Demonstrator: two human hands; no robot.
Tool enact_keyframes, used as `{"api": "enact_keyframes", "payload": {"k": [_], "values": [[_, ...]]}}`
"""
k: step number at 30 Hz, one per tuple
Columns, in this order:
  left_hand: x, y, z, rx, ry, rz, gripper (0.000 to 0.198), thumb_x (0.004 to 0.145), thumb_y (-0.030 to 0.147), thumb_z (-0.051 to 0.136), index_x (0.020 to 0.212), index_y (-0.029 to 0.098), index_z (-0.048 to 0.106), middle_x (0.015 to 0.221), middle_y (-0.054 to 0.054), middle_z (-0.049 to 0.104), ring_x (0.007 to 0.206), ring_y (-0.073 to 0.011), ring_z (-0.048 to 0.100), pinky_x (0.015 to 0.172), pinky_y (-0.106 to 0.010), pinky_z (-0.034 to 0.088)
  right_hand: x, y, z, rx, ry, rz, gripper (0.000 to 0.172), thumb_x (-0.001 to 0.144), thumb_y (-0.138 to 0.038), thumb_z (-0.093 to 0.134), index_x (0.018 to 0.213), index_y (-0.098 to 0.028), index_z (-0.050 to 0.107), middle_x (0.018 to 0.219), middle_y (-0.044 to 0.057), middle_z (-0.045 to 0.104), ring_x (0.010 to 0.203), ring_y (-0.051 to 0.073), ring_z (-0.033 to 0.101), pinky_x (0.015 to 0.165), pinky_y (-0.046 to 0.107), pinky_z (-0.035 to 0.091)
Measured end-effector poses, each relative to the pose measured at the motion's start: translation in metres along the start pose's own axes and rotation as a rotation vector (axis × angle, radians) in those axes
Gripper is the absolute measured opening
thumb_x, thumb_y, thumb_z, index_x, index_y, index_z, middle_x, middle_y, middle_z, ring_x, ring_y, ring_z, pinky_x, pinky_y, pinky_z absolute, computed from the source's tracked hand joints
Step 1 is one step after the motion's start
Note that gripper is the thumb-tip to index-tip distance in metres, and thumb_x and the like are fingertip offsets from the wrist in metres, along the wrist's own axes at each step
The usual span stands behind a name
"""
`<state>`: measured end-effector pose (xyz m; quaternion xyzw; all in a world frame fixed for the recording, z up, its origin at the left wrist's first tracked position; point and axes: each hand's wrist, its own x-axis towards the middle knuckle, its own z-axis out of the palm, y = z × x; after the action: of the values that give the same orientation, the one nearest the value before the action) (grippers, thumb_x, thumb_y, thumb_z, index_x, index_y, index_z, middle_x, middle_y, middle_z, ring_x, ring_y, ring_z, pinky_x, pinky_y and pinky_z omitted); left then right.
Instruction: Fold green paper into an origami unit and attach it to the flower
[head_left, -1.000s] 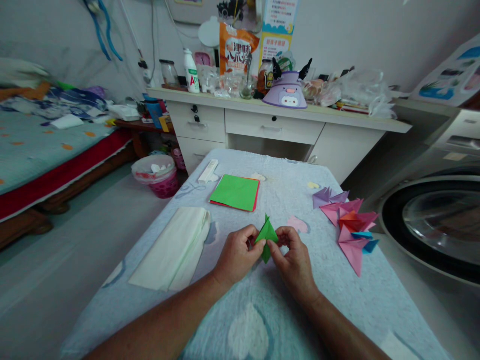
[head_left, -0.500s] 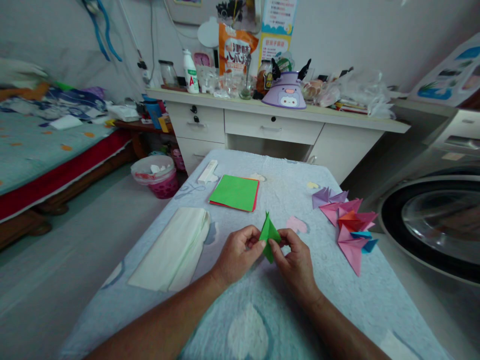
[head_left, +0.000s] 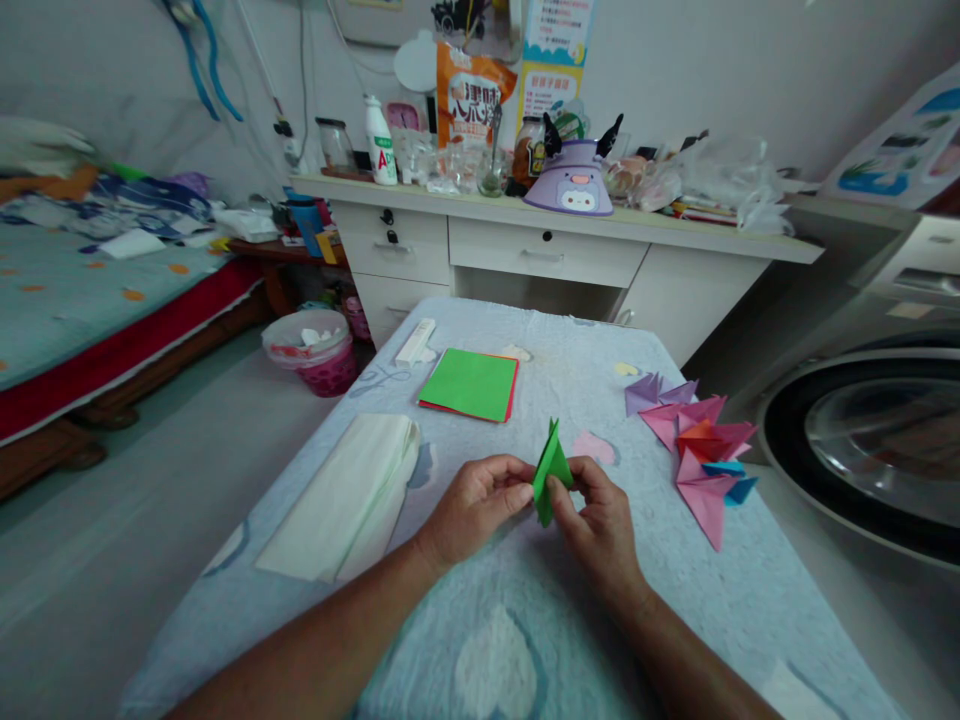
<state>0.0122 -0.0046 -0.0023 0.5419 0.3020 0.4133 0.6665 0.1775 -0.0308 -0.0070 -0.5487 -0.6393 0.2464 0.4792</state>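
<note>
A folded green paper piece [head_left: 550,465] stands upright between my two hands above the light blue tablecloth [head_left: 525,620]. My left hand [head_left: 476,505] pinches its left side with thumb and fingers. My right hand [head_left: 600,520] pinches its right side, thumb on the front face. Further back lies a stack of square sheets [head_left: 471,384], green on top with red under it. To the right sits a pile of folded pink, purple, orange and blue paper pieces [head_left: 701,450].
A folded white cloth [head_left: 349,495] lies at the table's left. A small white box [head_left: 417,341] rests near the far left edge. Behind stands a cluttered white desk [head_left: 547,235], a pink bin [head_left: 311,350], a bed [head_left: 82,290] at left and a washing machine [head_left: 870,440] at right.
The green piece has turned edge-on and shifted slightly right between my fingers. Both hands have moved a little to the right with it.
</note>
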Motion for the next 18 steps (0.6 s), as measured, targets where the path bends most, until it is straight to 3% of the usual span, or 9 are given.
{"api": "enact_keyframes", "payload": {"k": [18], "values": [[0.0013,0.0003,0.0012,-0.019,0.036,-0.020,0.029,0.081,0.037,0.067,0.095,0.012,0.073,0.081,-0.006,0.072,0.075,-0.0156,0.065,0.075,-0.028,0.052,-0.0001,-0.0015,-0.0022,0.106,-0.033,0.017,0.011,0.088,-0.025,0.055,0.079,-0.020,0.059,0.068,-0.002,0.062,0.062,0.014,0.058,0.060,0.025,0.045]]}}
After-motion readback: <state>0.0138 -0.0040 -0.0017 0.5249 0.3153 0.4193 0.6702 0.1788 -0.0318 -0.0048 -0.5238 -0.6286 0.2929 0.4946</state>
